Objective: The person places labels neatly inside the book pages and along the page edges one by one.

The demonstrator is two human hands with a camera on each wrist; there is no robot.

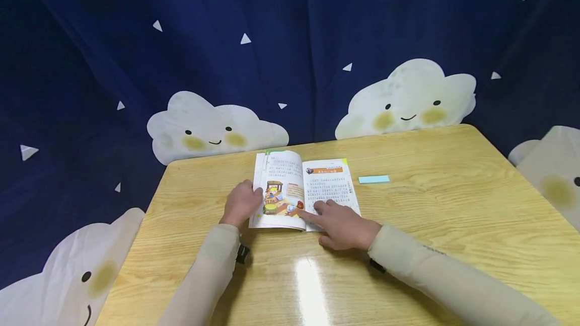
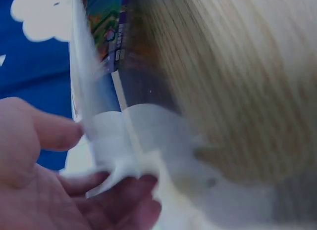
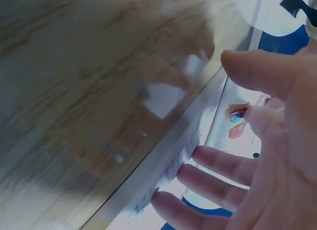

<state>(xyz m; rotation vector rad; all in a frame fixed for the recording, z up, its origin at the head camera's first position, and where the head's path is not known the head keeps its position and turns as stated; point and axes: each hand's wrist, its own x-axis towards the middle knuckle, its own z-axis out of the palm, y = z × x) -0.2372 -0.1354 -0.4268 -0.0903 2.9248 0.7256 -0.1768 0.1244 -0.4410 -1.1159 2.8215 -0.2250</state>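
An open book lies on the wooden table, printed text on both pages and a coloured picture low on the left page. My left hand holds the book's left edge, thumb over the page; in the left wrist view its fingers curl beneath the leaves. Across the lower right page rests my right hand, its index finger pointing at the picture close to the spine. The other right-hand fingers spread over the printed text in the right wrist view.
To the right of the book, a light blue strip lies on the table. Behind the table's far edge hangs a dark blue curtain with smiling white clouds. A bright reflection shows on the near tabletop.
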